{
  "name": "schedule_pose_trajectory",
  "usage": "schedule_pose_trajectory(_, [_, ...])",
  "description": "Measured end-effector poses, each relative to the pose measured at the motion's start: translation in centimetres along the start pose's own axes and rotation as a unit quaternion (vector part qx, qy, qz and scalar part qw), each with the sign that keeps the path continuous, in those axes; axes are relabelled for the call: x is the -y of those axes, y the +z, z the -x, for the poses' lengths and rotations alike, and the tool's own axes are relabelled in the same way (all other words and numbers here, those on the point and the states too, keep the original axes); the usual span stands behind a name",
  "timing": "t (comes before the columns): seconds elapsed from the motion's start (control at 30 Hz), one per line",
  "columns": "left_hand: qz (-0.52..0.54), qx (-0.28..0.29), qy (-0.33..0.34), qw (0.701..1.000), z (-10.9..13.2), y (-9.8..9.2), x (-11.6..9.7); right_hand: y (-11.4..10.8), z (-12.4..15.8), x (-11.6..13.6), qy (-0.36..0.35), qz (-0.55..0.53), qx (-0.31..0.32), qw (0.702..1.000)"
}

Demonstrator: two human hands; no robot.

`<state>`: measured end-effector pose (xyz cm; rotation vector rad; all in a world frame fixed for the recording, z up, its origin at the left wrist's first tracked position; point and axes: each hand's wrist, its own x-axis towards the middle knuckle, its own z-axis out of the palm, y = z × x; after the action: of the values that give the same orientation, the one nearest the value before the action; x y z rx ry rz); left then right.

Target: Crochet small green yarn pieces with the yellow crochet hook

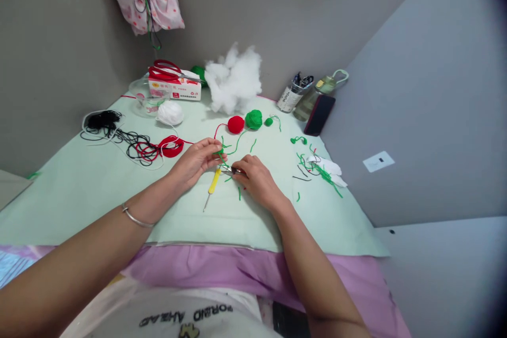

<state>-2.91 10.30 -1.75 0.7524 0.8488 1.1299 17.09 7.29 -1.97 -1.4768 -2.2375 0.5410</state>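
Note:
My left hand [194, 163] pinches a small green yarn piece [221, 152] between thumb and fingertips. A short strand hangs from it toward my right hand [257, 180]. That hand is closed around a small cutting tool with dark handles, which looks like scissors [235, 170]; its metal blades point left, close to the strand. Part of the tool is hidden by my fingers. Just below the blades lies a crochet hook [214, 182] with a yellow handle, its metal tip toward me. Short green yarn ends [239, 193] are scattered around both hands.
Behind my hands sit a red yarn ball [236, 124], a green yarn ball [254, 119] and white stuffing [234, 80]. Red scissors [168, 69] rest on a box [174, 88]. Black yarn [103, 120] tangles at left; yarn scraps [325, 173] and a phone [319, 115] are right.

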Motion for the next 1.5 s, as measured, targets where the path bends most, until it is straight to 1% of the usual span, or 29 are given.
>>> schedule_pose_trajectory(0.07, [0.008, -0.01, 0.006, 1.0, 0.0, 0.0, 0.0, -0.1, 0.0, 0.4, -0.001, 0.024, 0.014, 1.0])
schedule_pose_trajectory(0.17, [0.016, -0.026, 0.019, 0.999, 0.0, 0.0, 0.1, -0.1, -0.1, 0.5, 0.019, 0.047, 0.004, 0.999])
schedule_pose_trajectory(0.27, [0.023, -0.045, 0.034, 0.998, -0.1, -0.2, 0.1, -0.3, -0.1, -0.2, 0.062, 0.048, -0.034, 0.996])
schedule_pose_trajectory(0.37, [0.023, -0.055, 0.043, 0.997, -0.1, -0.3, 0.0, -0.7, -0.1, -0.7, 0.097, 0.016, -0.078, 0.992])
schedule_pose_trajectory(0.47, [0.009, -0.038, 0.04, 0.998, 0.1, -0.1, 0.1, -1.3, -0.2, -0.3, 0.1, -0.049, -0.084, 0.99])
schedule_pose_trajectory(0.63, [-0.024, 0.01, 0.026, 0.999, 0.6, 0.6, 0.6, -1.7, -0.2, 1.1, 0.071, -0.145, -0.048, 0.986])
schedule_pose_trajectory(0.77, [-0.045, 0.032, 0.017, 0.998, 0.8, 0.9, 0.9, -1.5, -0.1, 1.6, 0.06, -0.177, -0.029, 0.982])
schedule_pose_trajectory(0.93, [-0.058, 0.048, 0.008, 0.997, 1.0, 1.2, 0.9, -1.1, -0.1, 1.4, 0.068, -0.177, -0.026, 0.982])
schedule_pose_trajectory(1.03, [-0.055, 0.046, 0.005, 0.997, 0.9, 1.1, 0.9, -1.0, -0.2, 0.8, 0.095, -0.147, -0.06, 0.983])
schedule_pose_trajectory(1.17, [-0.039, 0.033, 0.002, 0.999, 0.8, 0.7, 0.8, -0.8, -0.3, -0.2, 0.128, -0.084, -0.149, 0.977])
schedule_pose_trajectory(1.23, [-0.031, 0.029, 0.0, 0.999, 0.7, 0.6, 0.7, -0.6, -0.3, -0.6, 0.121, -0.057, -0.177, 0.975])
schedule_pose_trajectory(1.33, [-0.02, 0.022, -0.001, 1.0, 0.8, 0.6, 0.5, -0.3, -0.3, -0.7, 0.086, -0.038, -0.189, 0.977])
schedule_pose_trajectory(1.4, [-0.015, 0.018, -0.002, 1.0, 0.8, 0.6, 0.5, -0.2, -0.2, -0.4, 0.06, -0.042, -0.178, 0.981])
schedule_pose_trajectory(1.5, [-0.009, 0.018, -0.003, 1.0, 0.8, 0.6, 0.5, 0.0, 0.0, 0.4, 0.015, -0.045, -0.128, 0.991])
